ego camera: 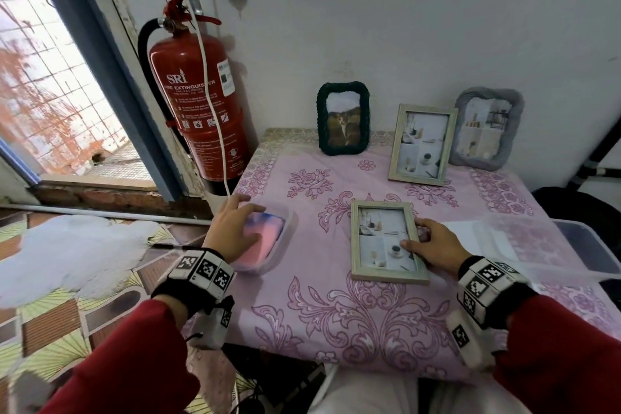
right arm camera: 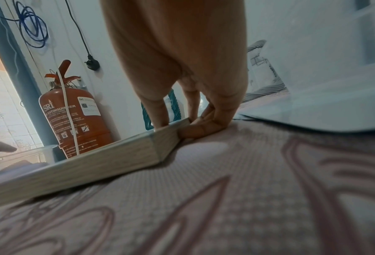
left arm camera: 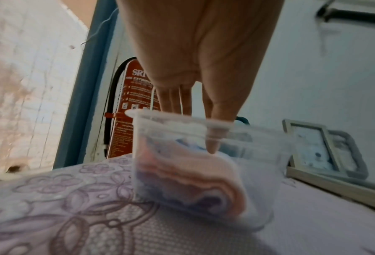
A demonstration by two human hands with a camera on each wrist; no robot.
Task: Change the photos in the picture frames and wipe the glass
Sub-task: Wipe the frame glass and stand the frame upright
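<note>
Right hand (ego camera: 433, 245) is pinching the flat frame's (ego camera: 386, 240) right edge on the tabletop (ego camera: 336, 306); left hand (ego camera: 235, 232) is spreading over the cloth (ego camera: 265, 232) in its tub (left arm camera: 203, 165) (light plastic). Careless grab is risking tipping it.

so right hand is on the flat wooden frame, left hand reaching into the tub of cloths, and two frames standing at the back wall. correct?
Not quite: the head view shows three frames standing at the back: a green one, a wooden one and a grey one. The rest holds: right hand on the flat wooden frame, left hand in the tub of cloths.
</note>
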